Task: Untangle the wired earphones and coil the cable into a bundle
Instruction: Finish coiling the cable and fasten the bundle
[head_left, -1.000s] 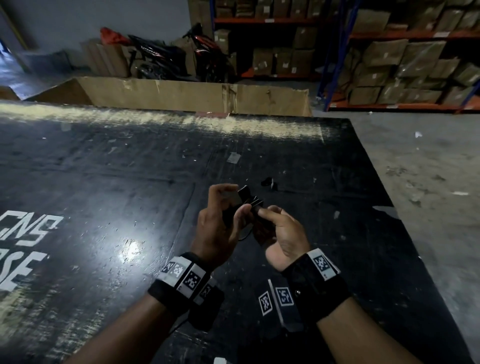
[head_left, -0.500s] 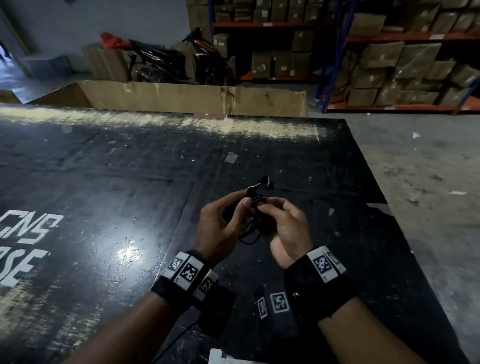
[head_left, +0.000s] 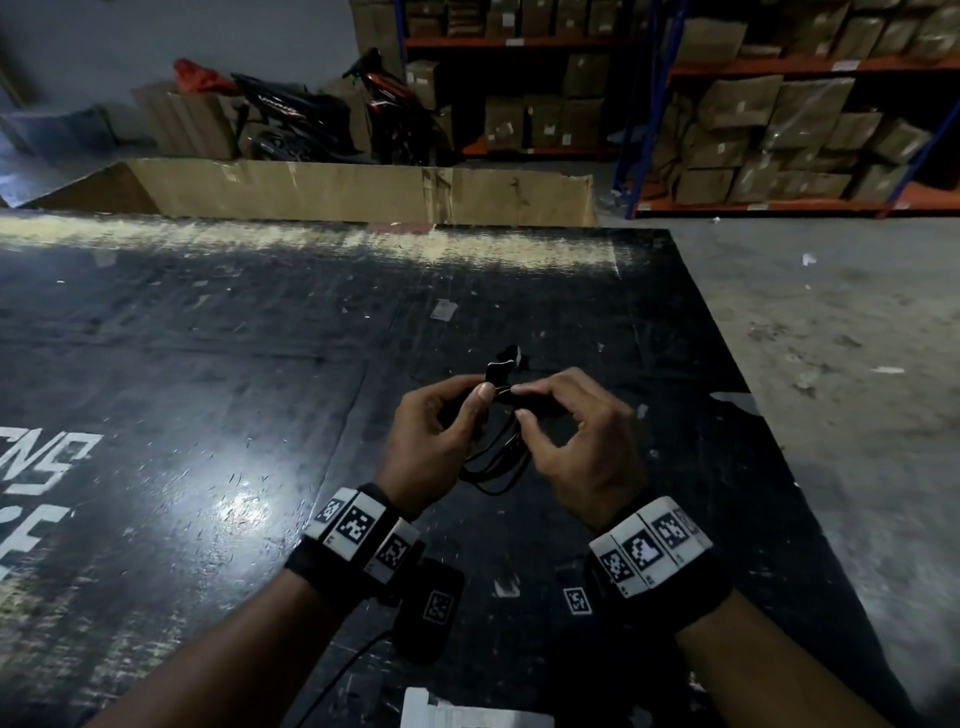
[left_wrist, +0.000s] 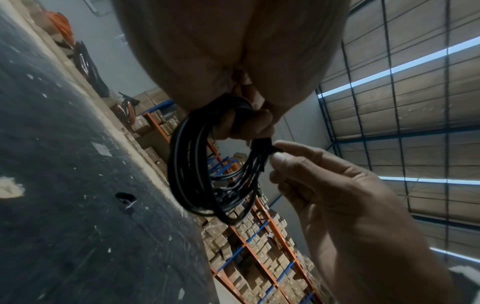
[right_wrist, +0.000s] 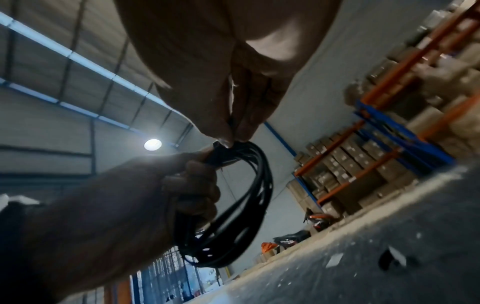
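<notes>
A big black table (head_left: 218, 395) is seen, with white letters at its left edge. Beyond its far edge a long cardboard box (head_left: 363, 192) is seen, and shelves of boxes (head_left: 779, 130) far right. Above the middle of the table the left hand (head_left: 434, 441) is curled round the black cable (left_wrist: 197, 164), wound in a bundle of loops. The top of the bundle is pinched by the right hand (head_left: 582, 441). A small black piece (head_left: 511, 356) lies just beyond the hands.
</notes>
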